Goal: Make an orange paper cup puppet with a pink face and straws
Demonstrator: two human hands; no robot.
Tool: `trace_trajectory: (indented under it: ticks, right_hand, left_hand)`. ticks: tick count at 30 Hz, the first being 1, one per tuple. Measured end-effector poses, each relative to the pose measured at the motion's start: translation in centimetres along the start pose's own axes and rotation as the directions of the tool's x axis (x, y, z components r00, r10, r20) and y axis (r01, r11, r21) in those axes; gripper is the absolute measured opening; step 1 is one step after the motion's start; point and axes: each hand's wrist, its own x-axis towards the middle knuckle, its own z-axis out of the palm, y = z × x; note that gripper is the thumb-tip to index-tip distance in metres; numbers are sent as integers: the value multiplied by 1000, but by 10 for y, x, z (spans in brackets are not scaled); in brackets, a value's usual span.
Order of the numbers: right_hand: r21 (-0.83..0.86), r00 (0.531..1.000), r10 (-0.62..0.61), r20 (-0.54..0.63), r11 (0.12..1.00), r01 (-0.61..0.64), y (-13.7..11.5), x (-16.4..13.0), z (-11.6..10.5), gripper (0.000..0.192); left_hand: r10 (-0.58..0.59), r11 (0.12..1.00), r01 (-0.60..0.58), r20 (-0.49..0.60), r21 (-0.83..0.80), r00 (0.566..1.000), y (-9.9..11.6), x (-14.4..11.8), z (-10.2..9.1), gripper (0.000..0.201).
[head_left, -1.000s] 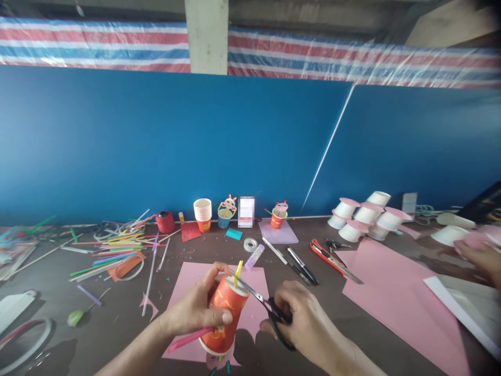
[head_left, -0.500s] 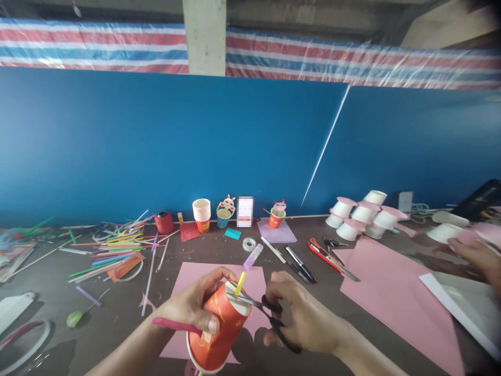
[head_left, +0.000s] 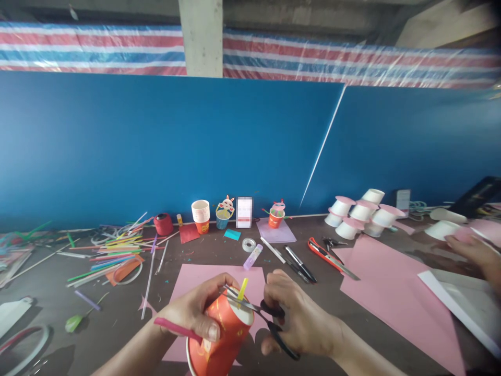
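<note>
My left hand is wrapped round a red paper cup, which is tilted with its white base upward and its rim toward me. A short yellow straw sticks up from the base. A pinkish-red straw juts out of the cup's side under my left thumb. My right hand has its fingers in the black handles of the scissors. The scissor blades lie across the cup's base beside the yellow straw, slightly apart. Pink paper lies beneath the cup.
Behind are a glue stick, a tape roll, pens and a red cutter. Loose straws are spread at left. White cups are stacked at right, near another person's hand. A blue partition stands behind.
The cup has tipped and shifted slightly toward me. The scissor blades have opened a little and reach farther across its base. Both hands keep their hold.
</note>
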Motion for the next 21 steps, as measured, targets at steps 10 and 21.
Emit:
trace_trajectory:
  ticks: [10,21]
  right_hand:
    - [-16,953,281,-116,958,-285,17,-16,7,39]
    - [-492,592,802,-83,484,-724,112,-59,21,17]
  left_hand:
    - [31,999,-31,-28,-7,999,-7,8,-8,60]
    - [69,953,-170,-367,-251,928,-31,18,-28,37]
